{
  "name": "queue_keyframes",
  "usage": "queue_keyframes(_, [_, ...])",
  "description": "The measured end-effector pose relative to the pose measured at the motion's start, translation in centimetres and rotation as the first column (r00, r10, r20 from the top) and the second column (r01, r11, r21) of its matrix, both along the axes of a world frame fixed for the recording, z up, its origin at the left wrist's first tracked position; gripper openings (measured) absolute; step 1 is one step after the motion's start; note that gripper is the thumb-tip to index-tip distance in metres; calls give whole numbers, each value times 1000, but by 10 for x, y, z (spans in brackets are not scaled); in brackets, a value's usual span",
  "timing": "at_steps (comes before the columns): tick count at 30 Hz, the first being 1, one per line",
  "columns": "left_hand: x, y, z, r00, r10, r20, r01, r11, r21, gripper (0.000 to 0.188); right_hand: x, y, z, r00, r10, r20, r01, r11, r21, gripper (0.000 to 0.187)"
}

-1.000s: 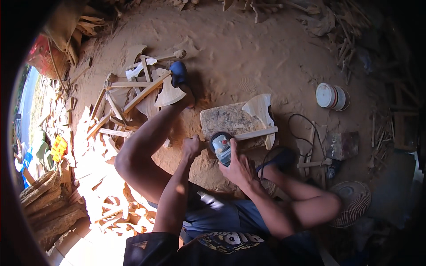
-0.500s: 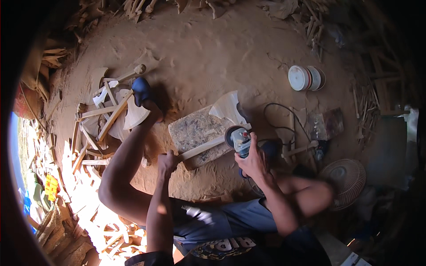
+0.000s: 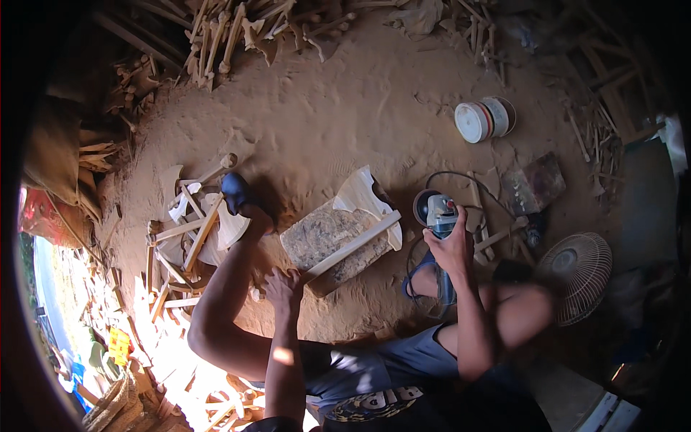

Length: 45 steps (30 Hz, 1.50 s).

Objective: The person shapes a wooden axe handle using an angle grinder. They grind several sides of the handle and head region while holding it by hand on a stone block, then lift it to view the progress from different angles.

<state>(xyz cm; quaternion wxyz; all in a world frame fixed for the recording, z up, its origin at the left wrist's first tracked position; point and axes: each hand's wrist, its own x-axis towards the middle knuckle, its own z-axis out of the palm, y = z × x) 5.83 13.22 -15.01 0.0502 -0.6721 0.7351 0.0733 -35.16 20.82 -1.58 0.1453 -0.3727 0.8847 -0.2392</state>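
Observation:
My right hand (image 3: 453, 248) is wrapped around an angle grinder (image 3: 439, 216) with a round disc, held up to the right of a stone block (image 3: 309, 234). A pale wooden axe-shaped piece (image 3: 353, 245) lies across that block. Its broad blade (image 3: 360, 193) rests at the far right corner, and its handle slants down toward me. At the handle's near end, my left hand (image 3: 283, 289) has its fingers curled around the tip; part of the grip is hidden. The grinder's disc is apart from the wood.
Several similar wooden axes (image 3: 191, 230) are heaped by my left foot (image 3: 237, 193). A white bucket (image 3: 481, 121) lies at the far right, with a cable (image 3: 461, 173) nearer. A fan (image 3: 576, 277) stands beside my right knee. Piles of wooden pieces (image 3: 223, 36) line the far edge.
The grinder has moved right, off the wooden axe and away from the block. My left hand stays at the handle's end. The whole view has shifted.

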Motion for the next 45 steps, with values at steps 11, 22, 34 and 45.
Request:
queue_keyframes(11, [-117, -29, -9, 777, -468, -421, 484, 872, -76, 39, 10, 4, 69, 979, 67, 192, 37, 870, -491, 86])
queue_keyframes(22, [-123, 75, 22, 145, 251, -957, -210, 953, 219, 29, 56, 9, 75, 952, 238, 190, -127, 877, -463, 100])
queue_keyframes(34, [-98, 62, 50, -186, 518, -835, -84, 838, 539, 24, 121, 2, 58, 882, 385, 272, -296, 902, -315, 104])
queue_keyframes(45, [-25, -98, 247, -684, 581, -441, 477, 814, 332, 110, 64, 16, 99, 969, 192, 153, -107, 891, -442, 94])
